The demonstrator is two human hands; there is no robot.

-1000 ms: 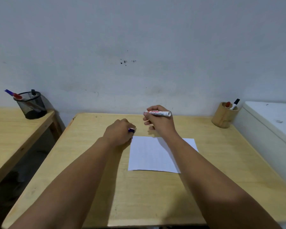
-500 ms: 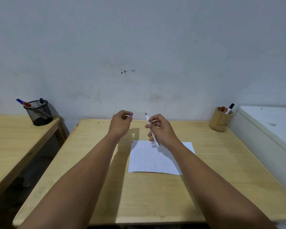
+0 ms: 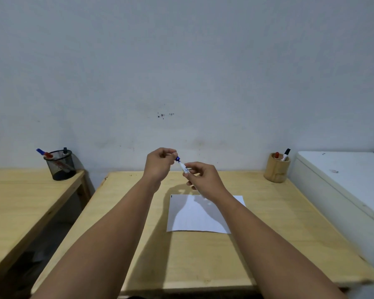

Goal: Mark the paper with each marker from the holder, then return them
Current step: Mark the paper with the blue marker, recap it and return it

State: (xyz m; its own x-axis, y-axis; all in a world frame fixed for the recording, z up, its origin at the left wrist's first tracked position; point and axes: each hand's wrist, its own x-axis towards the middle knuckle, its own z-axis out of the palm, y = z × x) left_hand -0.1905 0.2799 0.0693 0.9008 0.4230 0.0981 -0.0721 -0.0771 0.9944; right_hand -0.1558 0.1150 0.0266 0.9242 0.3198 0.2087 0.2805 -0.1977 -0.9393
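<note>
Both hands are raised above the far part of the wooden table point(image 3: 279, 223). My right hand point(image 3: 203, 180) grips the white barrel of a marker point(image 3: 185, 167) that slants up to the left. My left hand point(image 3: 160, 162) pinches the blue cap point(image 3: 178, 158) at the marker's upper end; whether the cap is fully seated I cannot tell. A white sheet of paper point(image 3: 194, 219) lies flat below the hands, with a small dark mark at its top left corner. A round wooden holder point(image 3: 276, 170) at the table's far right holds a red-capped and a black-capped marker.
A second wooden table point(image 3: 20, 197) stands to the left, with a gap between the two. On it sits a black mesh cup point(image 3: 59, 165) with several markers. A white box-like surface point(image 3: 343, 180) borders the table on the right. A pale wall rises behind.
My hands came together: the left hand brought the blue cap to the upper end of the marker held by the right hand. The view tilted up slightly.
</note>
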